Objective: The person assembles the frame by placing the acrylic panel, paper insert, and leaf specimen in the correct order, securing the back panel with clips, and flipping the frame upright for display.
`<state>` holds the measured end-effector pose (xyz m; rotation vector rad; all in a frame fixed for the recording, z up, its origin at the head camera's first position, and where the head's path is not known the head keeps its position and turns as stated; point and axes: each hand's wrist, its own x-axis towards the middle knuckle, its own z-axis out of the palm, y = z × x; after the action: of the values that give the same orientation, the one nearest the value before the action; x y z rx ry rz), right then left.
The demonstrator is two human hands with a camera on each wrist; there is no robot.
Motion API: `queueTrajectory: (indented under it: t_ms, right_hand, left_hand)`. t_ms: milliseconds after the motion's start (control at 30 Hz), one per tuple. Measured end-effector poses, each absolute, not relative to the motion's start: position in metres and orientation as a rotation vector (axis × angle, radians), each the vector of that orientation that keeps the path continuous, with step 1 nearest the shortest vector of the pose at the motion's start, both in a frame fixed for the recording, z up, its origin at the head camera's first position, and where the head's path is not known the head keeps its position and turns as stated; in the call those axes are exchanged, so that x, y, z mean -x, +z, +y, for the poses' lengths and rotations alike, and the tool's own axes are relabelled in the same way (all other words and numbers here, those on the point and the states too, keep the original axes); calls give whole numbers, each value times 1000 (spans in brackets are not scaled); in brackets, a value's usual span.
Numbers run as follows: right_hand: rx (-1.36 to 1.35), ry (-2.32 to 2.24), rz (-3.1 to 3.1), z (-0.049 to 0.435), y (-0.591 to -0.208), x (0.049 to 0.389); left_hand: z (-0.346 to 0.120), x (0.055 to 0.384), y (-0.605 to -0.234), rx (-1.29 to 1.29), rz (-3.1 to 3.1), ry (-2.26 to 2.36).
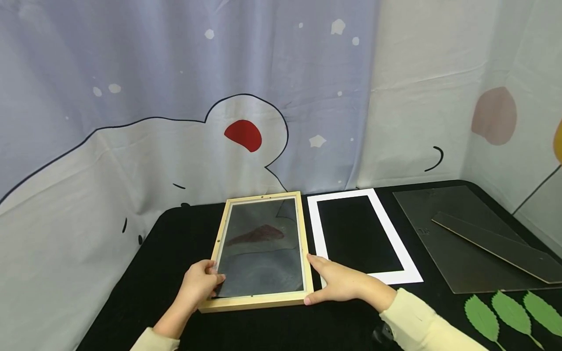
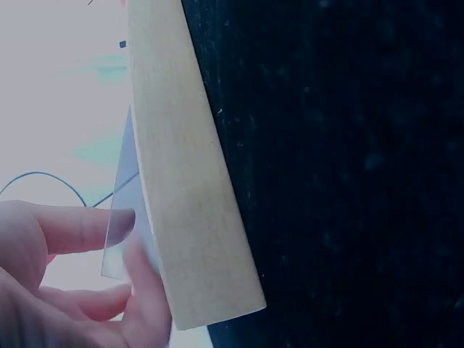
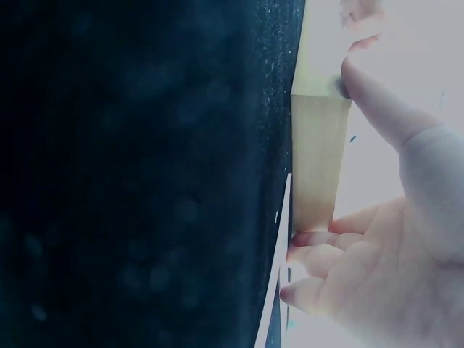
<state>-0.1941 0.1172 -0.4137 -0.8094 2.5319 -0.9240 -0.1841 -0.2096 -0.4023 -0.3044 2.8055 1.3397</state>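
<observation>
A light wooden picture frame lies on the black-covered table, a clear sheet within its border reflecting the curtain. At the frame's near left, my left hand pinches the edge of that sheet. The left wrist view shows the sheet's corner tilted up above the wooden side, with fingertips at it. My right hand grips the frame's near right corner, thumb on the near side and fingers along the right side. In the right wrist view the thumb presses close by the wooden corner.
Right of the frame lies a white mat with a rectangular opening. Farther right is a dark backing board with a narrow stand leg across it. Several green leaves lie at the near right. A printed curtain hangs behind the table.
</observation>
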Motion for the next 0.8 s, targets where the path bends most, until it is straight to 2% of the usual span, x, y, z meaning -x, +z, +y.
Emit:
queueTrajectory:
  t_ms: [233,800]
  right_hand:
    - [803,-918,2536,117,-414,194]
    - [793,-913,2532,117,-414,195]
  left_hand:
    - [-211,185,-399,239,2956,1051]
    - [-208,181,-403,237,3011,974]
